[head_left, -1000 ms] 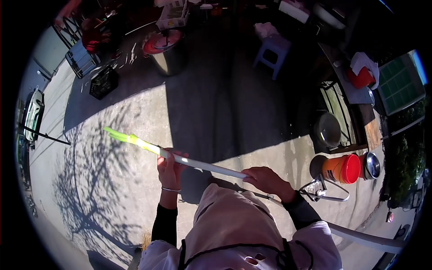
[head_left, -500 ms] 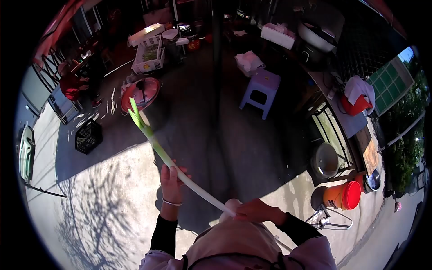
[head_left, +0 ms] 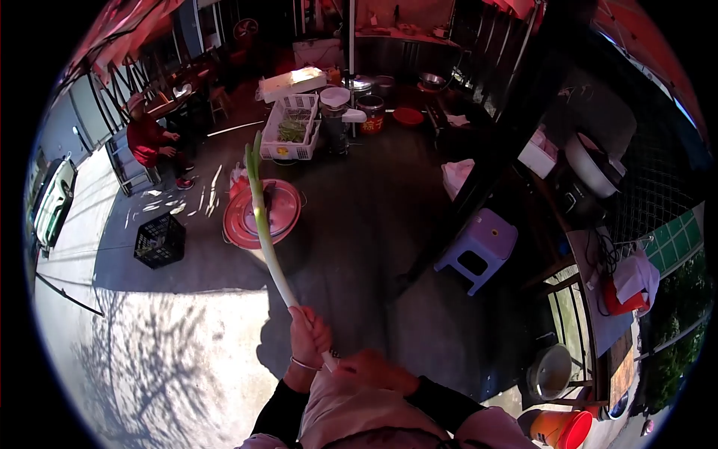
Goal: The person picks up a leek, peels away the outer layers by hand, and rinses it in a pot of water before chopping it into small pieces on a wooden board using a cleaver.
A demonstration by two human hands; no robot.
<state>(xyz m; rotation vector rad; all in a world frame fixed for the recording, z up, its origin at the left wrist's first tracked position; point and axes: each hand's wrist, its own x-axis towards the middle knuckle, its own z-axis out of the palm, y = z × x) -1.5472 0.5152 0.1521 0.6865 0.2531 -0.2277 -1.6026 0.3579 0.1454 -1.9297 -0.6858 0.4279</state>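
A long leek (head_left: 271,258) with a white stalk and green top slants up and away from me. My left hand (head_left: 309,334) is wrapped round its lower white part. At the root end, close to my apron (head_left: 329,408), my right hand (head_left: 374,372) is closed on the stalk; its fingertips are dim and partly hidden. Beyond the leek's middle stands a round container with a red lid (head_left: 238,224), which the green part overlaps in my view.
A white crate (head_left: 307,153) of greens stands ahead, and a black crate (head_left: 160,241) sits left. A purple stool (head_left: 490,236) and a dark post are to the right. An orange bucket (head_left: 550,428) stands lower right. Another person (head_left: 146,138) sits far left.
My view has turned and lifted. The leek now points more steeply upward. My left hand has gone from open fingers under the stalk to a full grip nearer the root end and my right hand.
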